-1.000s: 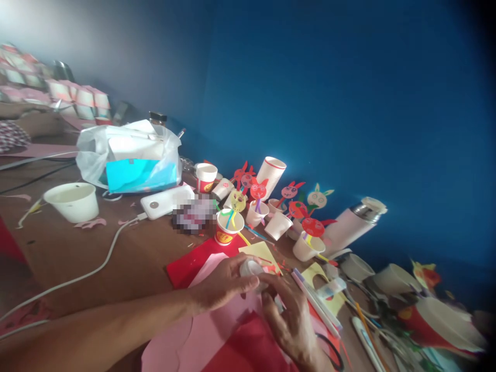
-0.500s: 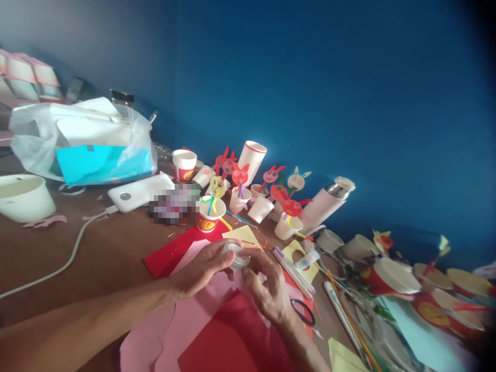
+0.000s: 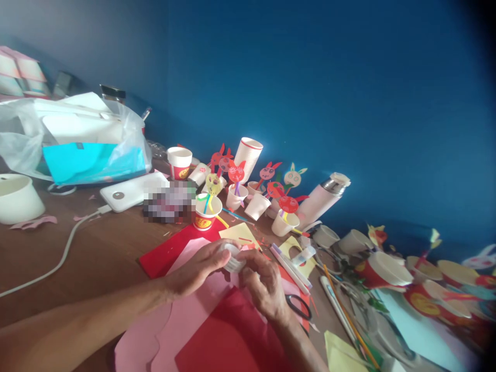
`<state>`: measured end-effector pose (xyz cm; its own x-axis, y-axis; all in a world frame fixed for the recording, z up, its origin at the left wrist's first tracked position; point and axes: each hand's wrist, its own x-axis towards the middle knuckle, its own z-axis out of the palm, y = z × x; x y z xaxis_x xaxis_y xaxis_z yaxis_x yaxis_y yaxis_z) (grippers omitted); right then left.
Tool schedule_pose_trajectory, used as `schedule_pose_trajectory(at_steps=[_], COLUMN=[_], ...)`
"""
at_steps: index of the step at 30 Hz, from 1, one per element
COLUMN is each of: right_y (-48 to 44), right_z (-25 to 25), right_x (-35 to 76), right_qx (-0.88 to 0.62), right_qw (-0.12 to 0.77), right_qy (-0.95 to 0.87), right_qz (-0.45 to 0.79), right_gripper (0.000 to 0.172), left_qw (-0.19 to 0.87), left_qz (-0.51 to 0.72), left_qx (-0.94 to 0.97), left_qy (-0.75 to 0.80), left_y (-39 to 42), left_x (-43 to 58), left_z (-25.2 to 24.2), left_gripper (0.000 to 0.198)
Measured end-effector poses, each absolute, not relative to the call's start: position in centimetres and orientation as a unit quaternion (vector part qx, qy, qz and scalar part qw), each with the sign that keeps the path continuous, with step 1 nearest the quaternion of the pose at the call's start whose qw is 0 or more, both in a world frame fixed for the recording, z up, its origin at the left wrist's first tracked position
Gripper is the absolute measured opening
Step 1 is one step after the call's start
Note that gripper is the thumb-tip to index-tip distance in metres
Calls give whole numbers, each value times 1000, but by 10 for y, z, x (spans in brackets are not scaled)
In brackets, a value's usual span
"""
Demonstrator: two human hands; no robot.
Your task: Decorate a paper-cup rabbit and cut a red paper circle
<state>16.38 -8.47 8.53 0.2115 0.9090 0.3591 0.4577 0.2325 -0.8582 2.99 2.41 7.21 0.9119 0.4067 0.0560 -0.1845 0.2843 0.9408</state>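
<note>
My left fingers pinch the translucent tape roll over the pink paper, best kept steady while my right fingers, whose grip I can't tell, curl lightly at its edge.

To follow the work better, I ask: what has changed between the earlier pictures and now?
The view has turned right: things on the table appear further left, and more red cups show at right. Nothing was visibly let go: the left hand still holds the small whitish round piece, the right hand at its edge. The thermos stayed put.
</note>
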Motion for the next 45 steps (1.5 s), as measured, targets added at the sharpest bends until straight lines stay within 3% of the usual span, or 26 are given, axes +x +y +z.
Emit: schedule_pose_trajectory(at_steps=[8, 15, 23, 45], right_y=[-83, -84, -84, -83], right_z=[88, 84, 80, 78], right_x=[159, 161, 159, 155], right_qx=[-618, -622, -604, -612], right_qw=[501, 498, 535, 562], right_qy=[-563, -567, -524, -489], right_qz=[224, 207, 274, 265], right_gripper=[15, 21, 19, 16], left_qw=[751, 746, 738, 723], left_qz=[207, 203, 206, 202], left_qx=[617, 624, 632, 650], left_qy=[115, 113, 116, 118], left_y=[22, 23, 24, 25], left_x=[31, 29, 29, 29], left_z=[76, 76, 74, 74], left_gripper=[42, 42, 42, 41])
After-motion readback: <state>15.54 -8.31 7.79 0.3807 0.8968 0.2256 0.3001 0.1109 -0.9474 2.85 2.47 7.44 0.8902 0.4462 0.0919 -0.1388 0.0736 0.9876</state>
